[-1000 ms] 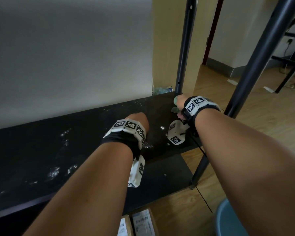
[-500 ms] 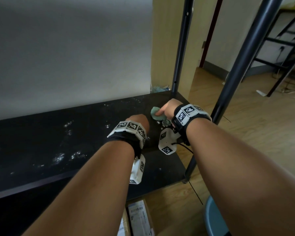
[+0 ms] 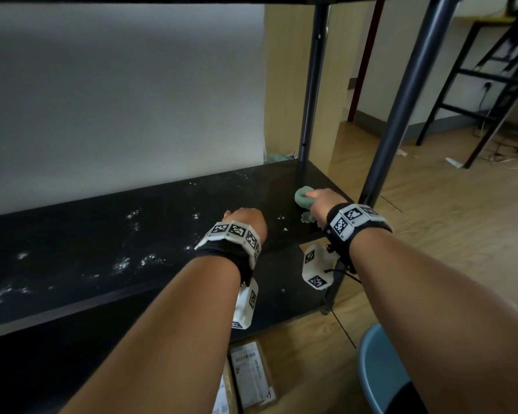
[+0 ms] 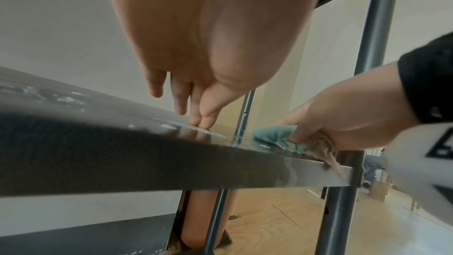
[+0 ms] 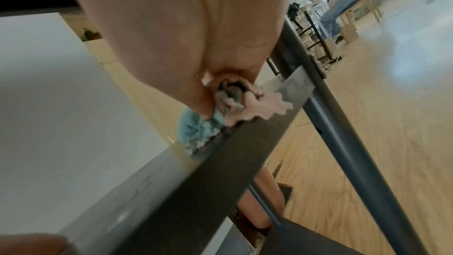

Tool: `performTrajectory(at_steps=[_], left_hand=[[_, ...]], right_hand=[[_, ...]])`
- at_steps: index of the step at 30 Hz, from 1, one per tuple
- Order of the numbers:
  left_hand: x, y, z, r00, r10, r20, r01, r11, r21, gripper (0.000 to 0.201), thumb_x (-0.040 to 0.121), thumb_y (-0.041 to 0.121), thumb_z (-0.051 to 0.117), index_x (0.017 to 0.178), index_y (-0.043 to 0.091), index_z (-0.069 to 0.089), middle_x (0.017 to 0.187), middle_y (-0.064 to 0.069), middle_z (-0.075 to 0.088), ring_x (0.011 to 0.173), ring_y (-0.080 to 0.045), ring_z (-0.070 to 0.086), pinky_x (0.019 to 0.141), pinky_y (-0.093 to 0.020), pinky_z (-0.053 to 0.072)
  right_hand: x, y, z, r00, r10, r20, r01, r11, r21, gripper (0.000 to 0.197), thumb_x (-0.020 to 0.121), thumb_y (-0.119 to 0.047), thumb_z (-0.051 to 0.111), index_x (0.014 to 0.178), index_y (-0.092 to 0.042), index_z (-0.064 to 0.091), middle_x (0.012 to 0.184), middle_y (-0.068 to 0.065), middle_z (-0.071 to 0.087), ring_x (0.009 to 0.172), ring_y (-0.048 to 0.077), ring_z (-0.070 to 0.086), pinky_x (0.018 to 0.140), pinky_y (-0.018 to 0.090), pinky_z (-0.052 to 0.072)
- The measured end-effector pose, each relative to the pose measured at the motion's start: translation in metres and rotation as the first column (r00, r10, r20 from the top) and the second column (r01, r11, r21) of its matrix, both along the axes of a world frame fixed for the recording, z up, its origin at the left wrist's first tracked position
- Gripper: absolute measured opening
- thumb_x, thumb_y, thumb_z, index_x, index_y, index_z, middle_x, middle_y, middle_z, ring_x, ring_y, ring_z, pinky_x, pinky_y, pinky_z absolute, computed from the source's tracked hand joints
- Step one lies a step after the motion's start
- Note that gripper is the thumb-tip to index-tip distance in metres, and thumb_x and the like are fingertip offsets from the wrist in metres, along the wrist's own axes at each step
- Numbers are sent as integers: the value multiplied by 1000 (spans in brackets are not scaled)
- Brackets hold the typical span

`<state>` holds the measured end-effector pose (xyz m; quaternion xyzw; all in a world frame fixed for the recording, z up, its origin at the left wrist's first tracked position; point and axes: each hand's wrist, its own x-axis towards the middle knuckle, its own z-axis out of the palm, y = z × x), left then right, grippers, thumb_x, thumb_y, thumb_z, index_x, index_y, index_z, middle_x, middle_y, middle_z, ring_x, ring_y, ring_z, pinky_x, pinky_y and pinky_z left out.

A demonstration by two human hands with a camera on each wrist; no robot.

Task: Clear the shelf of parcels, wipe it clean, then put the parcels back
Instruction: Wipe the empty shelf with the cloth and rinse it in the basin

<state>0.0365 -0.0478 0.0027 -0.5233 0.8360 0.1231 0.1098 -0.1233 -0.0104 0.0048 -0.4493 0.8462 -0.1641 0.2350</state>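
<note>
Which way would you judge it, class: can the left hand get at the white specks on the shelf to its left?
Probably yes. The left hand rests its straight fingers on the shelf, and nothing stands between it and the white specks. The cloth is in the right hand, though.

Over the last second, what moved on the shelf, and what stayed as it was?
The right hand, gripping the green cloth throughout, swept it from the shelf's back right corner toward the left hand, then partway back toward the right edge. The left hand stayed put, fingertips resting on the black shelf. White dust patches to the left remain unwiped; the parcels remain on the floor.
</note>
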Motion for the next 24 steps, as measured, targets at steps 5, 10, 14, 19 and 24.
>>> performTrajectory(at_steps=[5,10,14,19,24], left_hand=[[2,2,-2,999,6,-38,-6,1000,-5,35,94,9,44,126,8,58,130,-13,58,121,-29,54,112,-43,35],[7,4,1,998,46,-53,-47,999,-12,35,94,15,48,128,10,57,132,-11,57,123,-28,52,110,-42,37],[17,7,6,990,126,-68,-127,992,-4,41,96,17,46,136,9,50,141,-12,50,130,-30,47,113,-42,34],[34,15,17,983,147,-107,-152,987,-48,47,94,10,48,140,10,47,145,-11,47,131,-30,47,109,-38,39],[50,16,26,984,139,-112,-149,985,-83,43,95,8,45,138,9,50,140,-12,51,125,-28,53,102,-37,45]], right_hand=[[11,3,9,996,81,-42,-73,985,159,54,100,-15,46,151,-11,29,153,13,33,141,28,33,114,33,27],[38,3,8,980,187,-62,-174,969,172,61,96,-13,52,152,-17,28,151,13,35,138,30,37,114,37,31],[59,11,9,957,247,-149,-231,966,116,59,90,-14,62,145,-21,42,137,9,53,123,28,54,100,34,45],[59,20,18,981,155,-120,-160,987,-31,45,88,-3,57,130,-18,60,117,12,65,105,29,64,88,35,54],[40,20,17,961,-40,-273,57,997,56,40,82,-16,69,120,-6,62,115,12,65,109,31,61,83,35,51]])
